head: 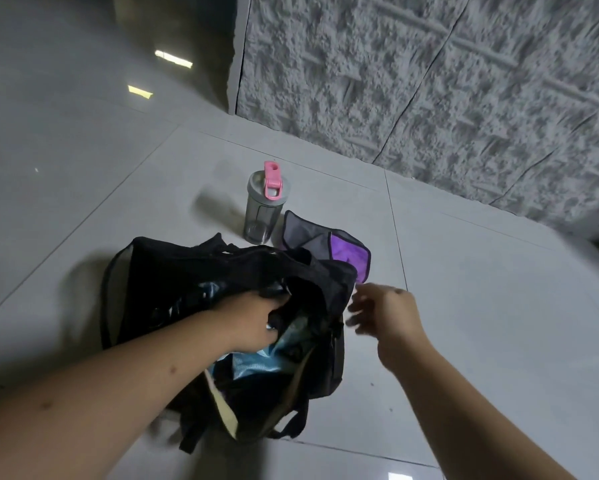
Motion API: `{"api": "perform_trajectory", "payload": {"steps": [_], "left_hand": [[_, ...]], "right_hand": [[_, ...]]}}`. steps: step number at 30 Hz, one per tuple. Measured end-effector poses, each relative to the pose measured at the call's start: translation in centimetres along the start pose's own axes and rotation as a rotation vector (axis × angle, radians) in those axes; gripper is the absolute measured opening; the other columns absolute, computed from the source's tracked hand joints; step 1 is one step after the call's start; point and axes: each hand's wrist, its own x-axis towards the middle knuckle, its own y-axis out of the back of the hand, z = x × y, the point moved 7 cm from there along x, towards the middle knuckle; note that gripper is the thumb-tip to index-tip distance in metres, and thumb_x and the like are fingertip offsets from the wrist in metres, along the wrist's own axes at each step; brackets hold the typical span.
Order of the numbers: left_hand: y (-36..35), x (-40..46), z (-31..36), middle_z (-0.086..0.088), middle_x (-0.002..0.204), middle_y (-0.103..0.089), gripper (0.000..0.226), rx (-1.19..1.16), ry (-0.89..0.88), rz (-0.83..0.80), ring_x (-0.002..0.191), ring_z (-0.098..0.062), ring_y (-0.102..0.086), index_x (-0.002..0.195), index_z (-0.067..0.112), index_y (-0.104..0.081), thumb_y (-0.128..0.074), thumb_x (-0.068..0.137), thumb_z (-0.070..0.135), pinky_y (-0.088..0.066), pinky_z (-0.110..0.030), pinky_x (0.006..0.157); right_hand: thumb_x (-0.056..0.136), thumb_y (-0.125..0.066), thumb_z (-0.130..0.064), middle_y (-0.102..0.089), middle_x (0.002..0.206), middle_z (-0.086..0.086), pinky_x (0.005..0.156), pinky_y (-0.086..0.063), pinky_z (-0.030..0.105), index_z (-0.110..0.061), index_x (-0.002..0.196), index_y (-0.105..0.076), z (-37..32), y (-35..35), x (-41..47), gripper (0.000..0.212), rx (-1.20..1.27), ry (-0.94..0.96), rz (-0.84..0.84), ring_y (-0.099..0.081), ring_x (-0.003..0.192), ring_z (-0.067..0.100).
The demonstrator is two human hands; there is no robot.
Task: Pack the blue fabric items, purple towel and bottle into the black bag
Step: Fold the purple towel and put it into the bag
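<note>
A black bag [194, 271] is seen lying on the pale tiled floor [481, 306], with its top pulled open. Blue fabric [253, 365] is seen inside the bag, near the middle of the opening.

The left hand [256, 320] is put into the mouth of the bag. Its fingers are curled round a fold of dark cloth at the bag's edge, so something is gripped by it. Whether blue fabric is also held cannot be told.

The right hand [384, 310] is held in the air just beside the right end of the bag. Its fingers are loosely bent and spread, and nothing is held in it. It is a bit blurred.

The purple towel [343, 249] is laid flat on the floor behind the bag, and is partly hidden by the bag's far edge. A grey part is seen on it too.

The bottle [261, 209] is stood upright on the floor, just beside the towel. It is grey, and a pink lid is seen on top.

A rough grey wall [429, 81] is seen behind.
</note>
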Motion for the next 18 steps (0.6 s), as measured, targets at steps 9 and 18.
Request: {"api": "perform_trajectory", "payload": {"steps": [9, 18], "left_hand": [[-2.1, 2.3, -1.9, -0.003, 0.107, -0.070, 0.028, -0.101, 0.094, -0.177, 0.096, -0.024, -0.065, 0.105, 0.025, -0.064, -0.056, 0.084, 0.042, -0.053, -0.033, 0.087], [-3.9, 4.7, -3.2, 0.006, 0.066, -0.050, 0.028, -0.025, 0.066, -0.173, 0.061, -0.010, -0.047, 0.066, 0.026, -0.045, -0.050, 0.091, 0.036, -0.046, -0.027, 0.061]], "right_hand": [[0.090, -0.061, 0.002, -0.068, 0.078, 0.015, 0.056, -0.054, 0.029, -0.005, 0.090, -0.072, 2.4, -1.7, 16.8, 0.013, -0.093, 0.004, -0.041, -0.065, 0.066, 0.026], [0.088, -0.076, -0.022, -0.069, 0.115, 0.019, 0.070, -0.054, 0.030, 0.004, 0.118, -0.066, 3.2, -7.5, 23.4, 0.040, -0.388, -0.073, -0.271, -0.067, 0.092, 0.031]]}}
